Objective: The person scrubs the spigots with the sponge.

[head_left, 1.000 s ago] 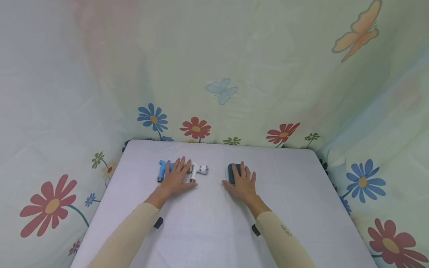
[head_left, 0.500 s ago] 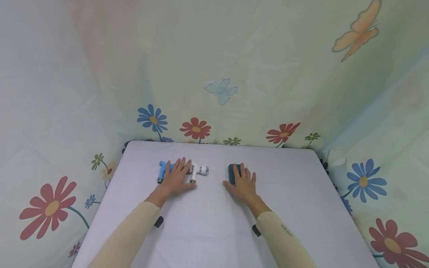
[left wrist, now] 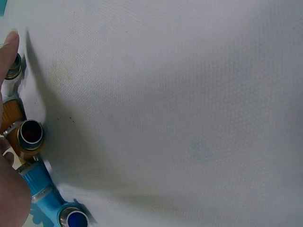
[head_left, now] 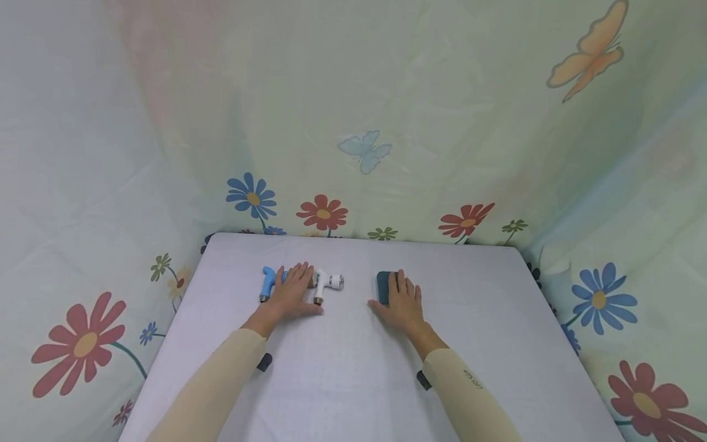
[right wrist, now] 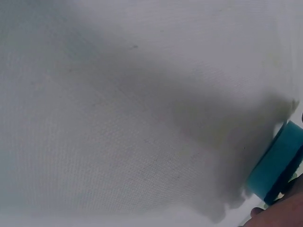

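My left hand (head_left: 289,298) lies with straight fingers over a row of small water taps near the back of the table. A blue tap (head_left: 267,283) shows to its left and a white tap (head_left: 321,287) with a chrome end to its right. Between them, the left wrist view shows a brown, wood-coloured tap (left wrist: 29,137), mostly hidden by the hand in the head view. My right hand (head_left: 402,307) rests, fingers extended, on the right part of a teal sponge (head_left: 383,288). In the right wrist view the sponge (right wrist: 277,163) has a darker layer along one side.
A white-covered table (head_left: 342,368) carries everything. Behind and at both sides hangs a curtain (head_left: 420,123) printed with flowers and butterflies. Dark wrist-camera parts (head_left: 265,362) stick out beneath both sleeves.
Both hands have drawn back very slightly toward the person, the left one a little more. The taps and the sponge stay in place.
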A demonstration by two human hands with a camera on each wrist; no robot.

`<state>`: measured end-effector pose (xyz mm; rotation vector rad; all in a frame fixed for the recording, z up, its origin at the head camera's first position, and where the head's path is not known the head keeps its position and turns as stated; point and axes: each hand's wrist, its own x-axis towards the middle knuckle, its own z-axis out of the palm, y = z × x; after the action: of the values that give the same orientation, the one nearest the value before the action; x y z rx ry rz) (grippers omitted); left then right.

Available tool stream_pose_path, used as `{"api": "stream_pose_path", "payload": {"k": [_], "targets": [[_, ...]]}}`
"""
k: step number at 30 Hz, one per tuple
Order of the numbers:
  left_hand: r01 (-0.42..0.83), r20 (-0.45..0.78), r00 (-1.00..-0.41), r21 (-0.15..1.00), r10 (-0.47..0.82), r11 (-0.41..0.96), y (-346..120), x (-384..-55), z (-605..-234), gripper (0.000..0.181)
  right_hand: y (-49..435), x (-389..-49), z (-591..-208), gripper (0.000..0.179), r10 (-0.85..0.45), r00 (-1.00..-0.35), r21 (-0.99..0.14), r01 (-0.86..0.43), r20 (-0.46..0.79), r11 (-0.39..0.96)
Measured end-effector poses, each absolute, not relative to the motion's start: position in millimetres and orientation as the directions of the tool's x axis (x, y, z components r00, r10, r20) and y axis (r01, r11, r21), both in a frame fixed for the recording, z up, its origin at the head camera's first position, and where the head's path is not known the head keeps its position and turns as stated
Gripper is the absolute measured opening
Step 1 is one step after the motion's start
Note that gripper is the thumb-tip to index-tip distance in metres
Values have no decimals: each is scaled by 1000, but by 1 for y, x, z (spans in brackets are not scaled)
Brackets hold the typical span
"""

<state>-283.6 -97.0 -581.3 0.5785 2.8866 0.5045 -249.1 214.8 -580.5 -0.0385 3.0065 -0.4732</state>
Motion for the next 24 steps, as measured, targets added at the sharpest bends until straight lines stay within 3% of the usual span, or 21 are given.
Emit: {"api": "stream_pose_path", "payload": {"k": [24], "targets": [[290,-149,-912,423,382,858,-83,-300,-582,119,221,-248,-586,107,-64,-989,-279,-25,-131,960]]}}
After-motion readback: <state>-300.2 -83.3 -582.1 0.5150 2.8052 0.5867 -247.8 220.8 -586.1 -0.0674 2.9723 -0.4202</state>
